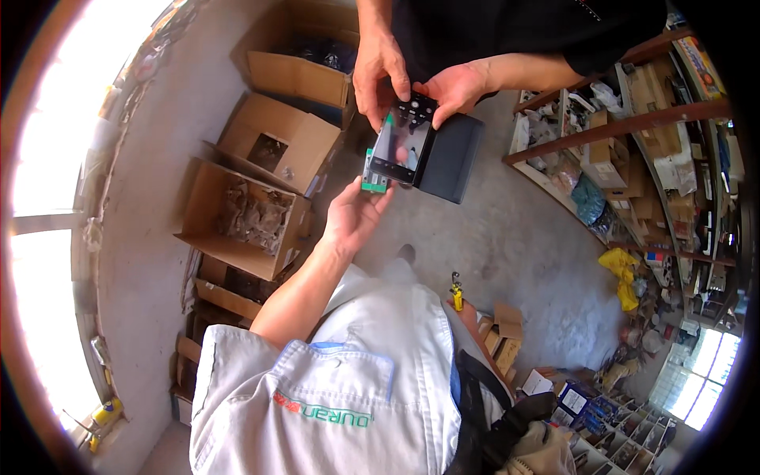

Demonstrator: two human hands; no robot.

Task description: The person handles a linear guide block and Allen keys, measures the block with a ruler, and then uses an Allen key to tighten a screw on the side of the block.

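Here the left hand (354,214) is raised, its grip grasping a small green-edged block (372,176) just beneath a phone (402,142) that another person's hands (380,67) hold. The right hand is not visible.

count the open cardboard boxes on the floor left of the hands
3. One at the top by the wall, one below it with a dark hole in its flap, and the lowest holding crumpled paper. Flattened cardboard beneath may hide more.

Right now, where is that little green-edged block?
In the head view, the green-edged block sits just above centre, at the fingertips of the person's left hand, right beside the dark case that another person's hands hold.
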